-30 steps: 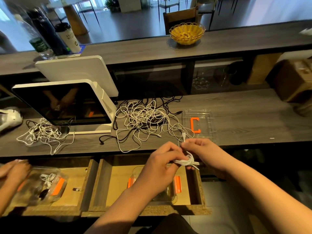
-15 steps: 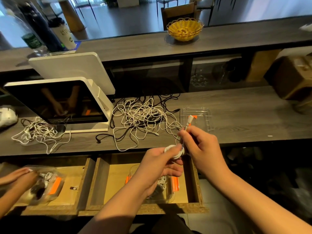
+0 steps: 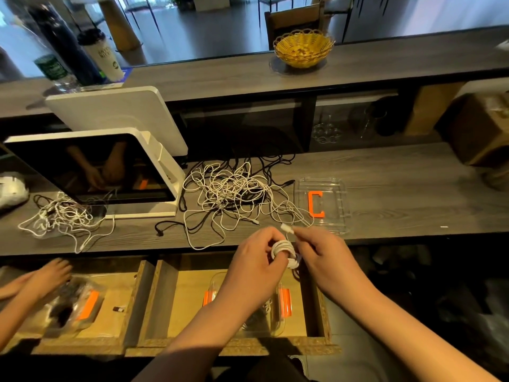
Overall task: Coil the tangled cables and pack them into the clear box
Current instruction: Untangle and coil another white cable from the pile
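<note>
Upper counter: yellow wicker basket (image 3: pixel 303 49), paper cup (image 3: pixel 103 55), dark bottle (image 3: pixel 64 42).
Lower counter: white touchscreen terminal (image 3: pixel 96 169).
Far right: cardboard box (image 3: pixel 480 128).

Quick count: two tangled cable piles on the counter, a big one (image 3: pixel 234 194) mid-counter and a smaller one (image 3: pixel 63 216) toward the left edge. One coiled white cable (image 3: pixel 285 250) is in the person's two hands (image 3: pixel 256 263) (image 3: pixel 325 252). Three clear plastic containers: one (image 3: pixel 321 205) on the counter, one in each of the two open drawers (image 3: pixel 275 312) (image 3: pixel 71 307). One yellow basket (image 3: pixel 303 48) on the upper shelf. Two screens (image 3: pixel 96 166) (image 3: pixel 118 114). One extra hand (image 3: pixel 46 279) at the left edge.
</note>
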A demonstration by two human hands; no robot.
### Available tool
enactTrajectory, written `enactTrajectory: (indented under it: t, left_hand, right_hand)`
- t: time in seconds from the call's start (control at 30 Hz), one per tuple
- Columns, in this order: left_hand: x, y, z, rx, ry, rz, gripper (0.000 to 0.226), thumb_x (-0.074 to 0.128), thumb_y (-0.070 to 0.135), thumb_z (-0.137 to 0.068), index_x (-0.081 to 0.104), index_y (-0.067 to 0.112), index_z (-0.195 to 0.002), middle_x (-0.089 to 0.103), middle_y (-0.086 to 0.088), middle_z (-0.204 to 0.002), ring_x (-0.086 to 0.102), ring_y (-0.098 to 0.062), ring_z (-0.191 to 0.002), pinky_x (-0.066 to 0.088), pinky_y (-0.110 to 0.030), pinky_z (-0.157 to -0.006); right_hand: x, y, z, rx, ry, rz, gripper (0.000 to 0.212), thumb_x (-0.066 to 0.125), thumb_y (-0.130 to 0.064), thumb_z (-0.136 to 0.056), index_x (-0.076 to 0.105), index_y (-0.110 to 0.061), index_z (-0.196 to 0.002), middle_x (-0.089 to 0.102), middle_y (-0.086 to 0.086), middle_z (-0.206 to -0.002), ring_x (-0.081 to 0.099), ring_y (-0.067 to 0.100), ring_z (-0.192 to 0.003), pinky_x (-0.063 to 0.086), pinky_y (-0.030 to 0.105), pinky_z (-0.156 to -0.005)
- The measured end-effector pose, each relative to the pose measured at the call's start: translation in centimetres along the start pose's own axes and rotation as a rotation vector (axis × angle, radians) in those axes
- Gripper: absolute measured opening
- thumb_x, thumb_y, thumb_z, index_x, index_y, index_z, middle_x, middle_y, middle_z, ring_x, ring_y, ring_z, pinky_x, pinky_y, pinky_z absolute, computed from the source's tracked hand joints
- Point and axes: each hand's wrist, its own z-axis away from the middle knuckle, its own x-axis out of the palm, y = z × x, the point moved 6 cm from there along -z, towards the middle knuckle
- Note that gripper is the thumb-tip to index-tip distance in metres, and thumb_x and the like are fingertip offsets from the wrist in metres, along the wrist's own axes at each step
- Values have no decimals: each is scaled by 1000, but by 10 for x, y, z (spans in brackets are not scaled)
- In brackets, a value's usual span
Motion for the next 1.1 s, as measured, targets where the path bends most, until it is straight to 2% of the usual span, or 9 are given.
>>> enactTrajectory:
  t: [0.1,0.23,0.37,0.43,0.6,0.67,0.77,0.9,1.1]
  left_hand:
    - [-8,0,0,41,147,23,17,69,3,-83,69,21,-83,62,12,-83,57,-1,-76,39,-10,-65]
    - [-11,-2,2,59,241,38,17,75,3,-80,72,19,-83,57,9,-98,58,-2,-88,43,-7,-70]
    - [-10,-17,2,-104,191,159,18,79,7,-78,72,23,-82,68,5,-74,58,1,-61,47,-16,-57]
    - [-11,-20,3,-175,183,239,19,81,7,-77,73,24,-79,71,4,-66,62,-3,-58,49,-19,-56]
    - [-16,-33,2,-338,275,409,12,82,2,-74,77,11,-80,74,-2,-67,66,-6,-59,51,-18,-57]
    - [-13,-37,3,-397,312,464,13,82,4,-73,77,12,-81,75,-2,-70,68,-7,-64,52,-18,-60]
    - [-8,-42,9,-484,361,562,14,81,5,-75,78,11,-87,76,-2,-77,69,-8,-70,51,-17,-61]
    - [1,-48,14,-584,348,686,15,78,4,-77,77,9,-90,76,-5,-78,66,-11,-71,50,-24,-65]
    - [1,-47,23,-583,365,744,17,78,1,-78,76,7,-94,77,-8,-83,70,-15,-77,54,-27,-71]
  right_hand:
    - [6,-5,0,2,-64,27,35,52,-8,-96,71,-29,-116,69,0,-94,60,11,-90,51,37,-84]
    - [5,-8,0,10,-96,22,40,55,-9,-96,68,-40,-117,70,-2,-97,61,11,-92,52,39,-86]
    - [12,-4,-3,53,-133,27,34,53,-9,-96,73,-32,-112,69,-2,-96,61,10,-89,52,40,-85]
    - [16,-2,-3,72,-124,-2,30,54,-11,-96,74,-31,-106,69,-7,-91,61,6,-85,54,38,-82]
    - [18,3,0,133,-119,-413,26,56,-12,-97,72,-31,-106,74,-9,-96,67,5,-91,54,26,-81]
    - [21,5,5,145,-120,-492,23,59,-17,-96,67,-27,-115,73,-4,-98,68,12,-93,56,27,-83]
    - [27,6,12,186,-72,-610,30,68,-17,-90,59,-19,-119,69,9,-85,68,26,-85,56,32,-75]
    - [29,8,17,193,9,-683,28,72,-13,-86,62,-12,-112,72,3,-78,69,32,-83,54,27,-70]
    - [36,4,30,214,77,-795,21,70,-14,-88,67,-11,-109,73,14,-83,70,34,-82,60,38,-66]
